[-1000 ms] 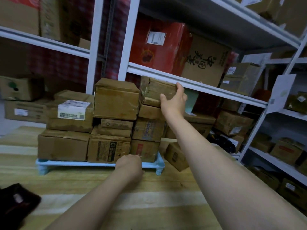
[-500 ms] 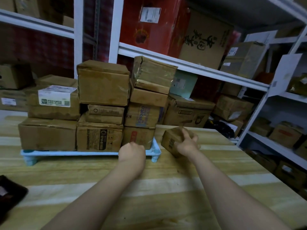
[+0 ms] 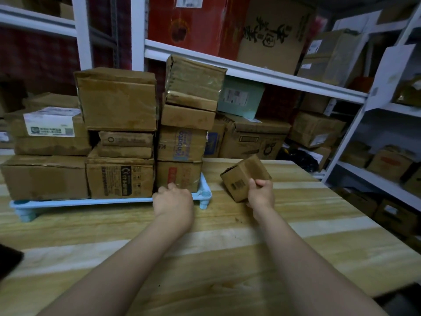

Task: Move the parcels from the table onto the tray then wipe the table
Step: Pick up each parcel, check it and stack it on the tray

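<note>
A light blue tray (image 3: 79,202) stands on the wooden table (image 3: 227,247) and carries several stacked brown cardboard parcels (image 3: 118,99). The topmost parcel (image 3: 196,76) on the right column sits slightly askew. Right of the tray, a small brown parcel (image 3: 241,174) is tilted on one edge. My right hand (image 3: 262,195) grips its near lower corner. My left hand (image 3: 173,199) has its fingers curled at the tray's front rim near the right leg, and it hides that stretch of rim.
White metal shelving (image 3: 250,71) full of cartons runs behind the table and along the right side. A dark object (image 3: 9,261) lies at the table's left front edge. The table's right edge drops toward low shelves with boxes (image 3: 387,160).
My right hand let go of the top parcel on the stack, dropped to the small parcel on the table and gripped it. The parcel now sits tilted. My left hand stayed at the tray rim.
</note>
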{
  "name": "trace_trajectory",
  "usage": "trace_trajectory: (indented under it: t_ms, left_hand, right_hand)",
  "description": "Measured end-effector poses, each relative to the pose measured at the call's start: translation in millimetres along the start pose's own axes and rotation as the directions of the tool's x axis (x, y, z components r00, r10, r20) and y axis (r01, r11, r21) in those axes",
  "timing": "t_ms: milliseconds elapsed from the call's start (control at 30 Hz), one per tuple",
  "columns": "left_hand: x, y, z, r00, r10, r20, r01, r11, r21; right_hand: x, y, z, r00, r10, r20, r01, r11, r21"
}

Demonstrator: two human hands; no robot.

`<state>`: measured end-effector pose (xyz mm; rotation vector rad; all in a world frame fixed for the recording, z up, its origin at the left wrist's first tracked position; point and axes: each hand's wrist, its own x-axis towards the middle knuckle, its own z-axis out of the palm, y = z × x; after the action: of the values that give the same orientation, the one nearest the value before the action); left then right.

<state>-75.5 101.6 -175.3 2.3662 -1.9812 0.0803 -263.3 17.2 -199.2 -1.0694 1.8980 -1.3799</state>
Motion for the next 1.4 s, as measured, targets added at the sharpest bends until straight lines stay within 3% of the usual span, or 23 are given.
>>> trace_trajectory:
  t_ms: [133,233,433,567,633,800,900,1033,1100,1267,1400]
  left_hand:
    - [4,24,-1,0.964,0.173,-0.201,-0.223,0.939,-0.263]
    - [16,52,-6,0.934,0.306,-0.185,-0.358,0.789,-0.5]
    - [26,83,8,0.875,0.455,-0.168,-0.478,0.754,-0.451]
    - [11,97,13,0.839,0.472,-0.269,-0.537,0.641,-0.548]
    - [2,100,12,0.831,0.454,-0.32,-0.555,0.642,-0.53]
    - [-13,102,2,0.84,0.359,-0.407,-0.542,0.596,-0.593]
    - [-16,95,-3,0.858,0.185,-0.479,-0.498,0.526,-0.689]
    - [-7,84,-3,0.941,0.061,-0.334,-0.33,0.402,-0.854]
    - [-6,80,-1,0.967,0.047,-0.25,-0.251,0.335,-0.908]
    - [-11,77,-2,0.993,0.035,-0.114,-0.119,0.274,-0.954]
    - [-16,78,-3,0.992,0.054,-0.118,-0.127,0.225,-0.966]
  right_hand:
    - [-4,13,-12,0.994,0.071,0.081,-0.087,0.975,0.205]
    - [-9,23,-26,0.987,0.079,0.138,-0.118,0.947,0.299]
    - [-11,39,-48,0.957,0.097,0.275,-0.195,0.914,0.355]
    - [-9,40,-61,0.904,0.077,0.42,-0.339,0.728,0.597]
    - [-7,43,-63,0.897,0.02,0.442,-0.353,0.634,0.688]
    - [-14,43,-66,0.904,0.044,0.426,-0.362,0.61,0.705]
    - [-18,41,-73,0.89,0.066,0.451,-0.413,0.538,0.735]
    - [-27,38,-83,0.86,0.017,0.51,-0.466,0.432,0.772]
    - [-32,37,-85,0.846,-0.004,0.533,-0.477,0.438,0.762]
    - [-40,36,-90,0.783,-0.041,0.621,-0.536,0.461,0.707]
    - [-39,34,-87,0.778,0.018,0.628,-0.543,0.522,0.658]
